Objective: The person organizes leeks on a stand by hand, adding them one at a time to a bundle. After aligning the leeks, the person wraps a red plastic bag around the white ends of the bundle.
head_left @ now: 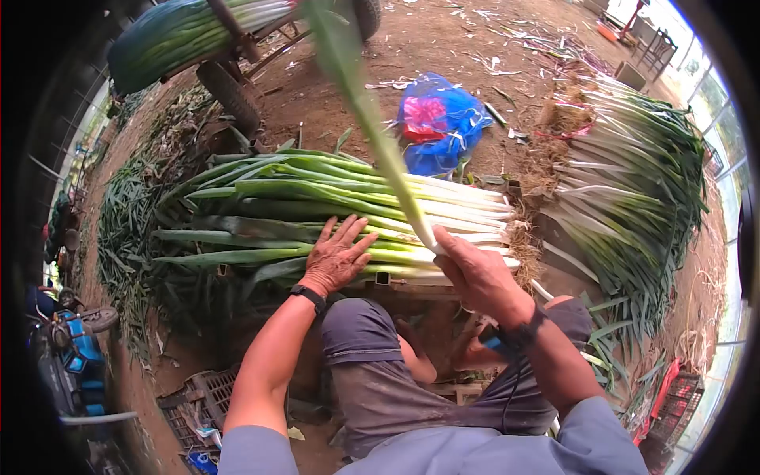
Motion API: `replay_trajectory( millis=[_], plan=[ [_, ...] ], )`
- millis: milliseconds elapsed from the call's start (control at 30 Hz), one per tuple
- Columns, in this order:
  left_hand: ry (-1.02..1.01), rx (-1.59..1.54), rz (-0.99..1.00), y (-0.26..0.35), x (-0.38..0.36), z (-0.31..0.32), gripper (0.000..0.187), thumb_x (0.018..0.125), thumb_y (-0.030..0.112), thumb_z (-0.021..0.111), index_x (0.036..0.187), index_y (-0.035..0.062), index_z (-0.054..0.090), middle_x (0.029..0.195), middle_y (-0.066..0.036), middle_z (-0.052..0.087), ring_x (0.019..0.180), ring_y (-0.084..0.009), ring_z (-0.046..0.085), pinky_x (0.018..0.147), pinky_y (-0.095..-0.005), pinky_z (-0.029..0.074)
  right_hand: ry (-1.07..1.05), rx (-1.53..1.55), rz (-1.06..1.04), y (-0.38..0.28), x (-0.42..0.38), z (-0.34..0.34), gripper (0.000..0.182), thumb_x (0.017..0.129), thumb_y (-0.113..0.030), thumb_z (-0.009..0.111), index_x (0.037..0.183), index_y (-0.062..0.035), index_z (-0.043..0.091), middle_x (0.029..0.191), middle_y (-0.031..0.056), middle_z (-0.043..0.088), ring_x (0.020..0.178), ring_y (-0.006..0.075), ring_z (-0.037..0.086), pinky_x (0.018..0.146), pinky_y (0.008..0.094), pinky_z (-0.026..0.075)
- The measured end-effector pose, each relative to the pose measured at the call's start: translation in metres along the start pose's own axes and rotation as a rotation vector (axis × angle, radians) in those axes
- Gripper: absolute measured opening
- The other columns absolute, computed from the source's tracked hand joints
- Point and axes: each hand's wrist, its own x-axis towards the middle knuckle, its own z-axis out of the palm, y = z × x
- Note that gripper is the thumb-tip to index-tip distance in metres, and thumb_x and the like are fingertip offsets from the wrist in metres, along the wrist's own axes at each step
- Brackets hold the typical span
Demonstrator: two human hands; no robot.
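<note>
In front of my knees lies a thick bundle of green onions (293, 190), their leaves to the left and white, rooted ends to the right. My left hand (339, 255) rests on the stalks near the front, palm down with the fingers spread. My right hand (473, 269) is closed around the white end of a single green onion (378, 150), which stands up at a slant above the bundle. Its upper leaf is blurred. A metal frame (384, 279) shows under the front of the bundle.
At the right lies a big heap of green onions (625, 182). A blue plastic bag (455, 119) sits on the soil beyond the bundle. A loaded cart (237, 63) stands at the upper left, a blue vehicle (77, 356) at the lower left, and a plastic crate (207, 404) near my left arm.
</note>
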Motion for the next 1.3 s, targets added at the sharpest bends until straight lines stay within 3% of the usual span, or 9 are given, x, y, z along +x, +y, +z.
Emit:
replay_trajectory(
  millis=[33, 133, 267, 333, 533, 833, 1033, 1133, 1300],
  plan=[
    [0.01, -0.011, 0.005, 0.0, 0.0, 0.001, 0.047, 0.101, 0.042, 0.053, 0.144, 0.025, 0.059, 0.158, -0.006, 0.045, 0.148, -0.0243, 0.039, 0.125, -0.0521, 0.023, -0.048, -0.44, -0.068, 0.018, 0.006, 0.005, 0.046, 0.106, -0.025, 0.057, 0.15, -0.0145, 0.048, 0.103, 0.007, 0.067, 0.079, 0.0286, 0.069, 0.067, 0.0436, 0.055],
    [0.028, -0.104, -0.027, 0.001, 0.001, 0.005, 0.045, 0.101, 0.043, 0.052, 0.139, 0.0224, 0.062, 0.153, -0.008, 0.049, 0.146, -0.0261, 0.042, 0.122, -0.0537, 0.025, -0.082, -0.517, -0.06, 0.078, 0.02, 0.031, 0.046, 0.098, -0.025, 0.066, 0.143, -0.0202, 0.056, 0.101, 0.0065, 0.066, 0.098, 0.0268, 0.068, 0.079, 0.0427, 0.053],
    [-0.053, 0.017, -0.012, 0.0, 0.0, -0.001, 0.038, 0.095, 0.04, 0.06, 0.127, 0.0186, 0.066, 0.157, -0.007, 0.046, 0.149, -0.0274, 0.038, 0.122, -0.0478, 0.028, 0.067, -0.491, -0.157, 0.124, 0.022, 0.066, 0.049, 0.093, -0.022, 0.071, 0.14, -0.021, 0.058, 0.099, 0.0059, 0.064, 0.095, 0.0277, 0.065, 0.081, 0.0426, 0.052],
    [-0.01, -0.077, -0.036, 0.002, 0.0, 0.001, 0.041, 0.094, 0.038, 0.061, 0.129, 0.0191, 0.065, 0.159, -0.007, 0.044, 0.15, -0.0282, 0.037, 0.121, -0.0463, 0.03, 0.066, -0.575, 0.057, 0.112, 0.022, 0.066, 0.045, 0.092, -0.025, 0.071, 0.136, -0.0262, 0.062, 0.097, 0.0047, 0.063, 0.096, 0.0272, 0.063, 0.084, 0.0428, 0.049],
    [-0.001, -0.095, -0.055, 0.001, 0.002, 0.0, 0.04, 0.093, 0.038, 0.064, 0.128, 0.0195, 0.068, 0.154, -0.006, 0.051, 0.146, -0.0266, 0.043, 0.123, -0.0539, 0.029, 0.411, -0.367, -0.099, 0.101, 0.029, 0.083, 0.031, 0.088, -0.012, 0.069, 0.115, -0.0258, 0.074, 0.091, 0.0027, 0.063, 0.086, 0.025, 0.061, 0.079, 0.0411, 0.048],
    [0.033, -0.014, -0.012, 0.003, 0.003, -0.003, 0.046, 0.105, 0.048, 0.045, 0.14, 0.0226, 0.06, 0.153, -0.008, 0.048, 0.145, -0.0285, 0.042, 0.121, -0.0555, 0.029, 0.312, -0.432, -0.007, 0.109, 0.008, 0.095, 0.028, 0.089, -0.019, 0.068, 0.116, -0.0243, 0.071, 0.089, -0.0006, 0.063, 0.088, 0.0219, 0.061, 0.081, 0.0379, 0.047],
    [-0.023, -0.099, -0.004, -0.001, 0.004, -0.006, 0.047, 0.1, 0.041, 0.054, 0.139, 0.016, 0.062, 0.156, -0.009, 0.046, 0.147, -0.0308, 0.041, 0.122, -0.0545, 0.026, 0.233, -0.35, 0.055, 0.134, -0.001, 0.082, 0.042, 0.087, -0.024, 0.075, 0.128, -0.0279, 0.069, 0.091, 0.0034, 0.062, 0.093, 0.0255, 0.061, 0.084, 0.0402, 0.047],
    [-0.053, -0.194, -0.013, -0.003, 0.006, -0.011, 0.051, 0.098, 0.044, 0.056, 0.14, 0.0162, 0.062, 0.155, -0.008, 0.047, 0.146, -0.0312, 0.041, 0.121, -0.0566, 0.027, 0.196, -0.226, 0.095, 0.129, -0.004, 0.072, 0.03, 0.093, -0.03, 0.072, 0.123, -0.0232, 0.074, 0.092, 0.0058, 0.064, 0.093, 0.0284, 0.061, 0.085, 0.042, 0.047],
    [-0.14, -0.61, -0.184, -0.012, 0.008, -0.03, 0.049, 0.104, 0.047, 0.05, 0.129, 0.0107, 0.071, 0.15, -0.007, 0.057, 0.147, -0.0295, 0.042, 0.124, -0.0434, 0.027, 0.352, -0.21, 0.104, 0.133, 0.001, 0.083, 0.021, 0.094, -0.032, 0.073, 0.111, -0.0213, 0.079, 0.09, 0.0048, 0.065, 0.091, 0.0269, 0.062, 0.085, 0.0415, 0.047]
  ],
)
